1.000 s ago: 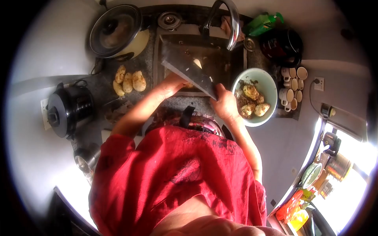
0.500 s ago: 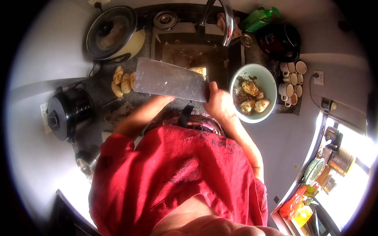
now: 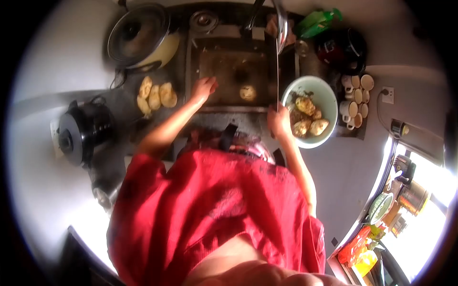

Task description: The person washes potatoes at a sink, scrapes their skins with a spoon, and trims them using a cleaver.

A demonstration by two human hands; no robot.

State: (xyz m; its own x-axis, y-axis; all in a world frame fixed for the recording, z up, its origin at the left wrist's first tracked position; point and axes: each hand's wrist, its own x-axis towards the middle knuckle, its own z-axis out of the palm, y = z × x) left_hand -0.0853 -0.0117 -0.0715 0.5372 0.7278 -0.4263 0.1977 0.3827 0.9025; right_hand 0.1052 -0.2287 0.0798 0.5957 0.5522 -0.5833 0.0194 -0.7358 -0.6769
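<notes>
My right hand grips a large cleaver, whose blade shows edge-on, pointing up between the sink and the pale green bowl. Over the sink's left side is my left hand, its fingers curled and blurred, so whether anything is in them cannot be made out. One pale peeled tuber lies in the sink near its front edge. Several peeled tubers rest on the counter to the left. Inside the bowl are several more tubers and dark peelings.
A faucet arches over the sink's back right. At the left stand a lidded pan and a black cooker. Behind the bowl are a green bottle and a dark red cooker. Several mugs stand at the right.
The cleaver has swung from lying broadside across the front of the sink to upright and edge-on. My left hand has come out from behind the blade, over the sink. A tuber now shows in the sink.
</notes>
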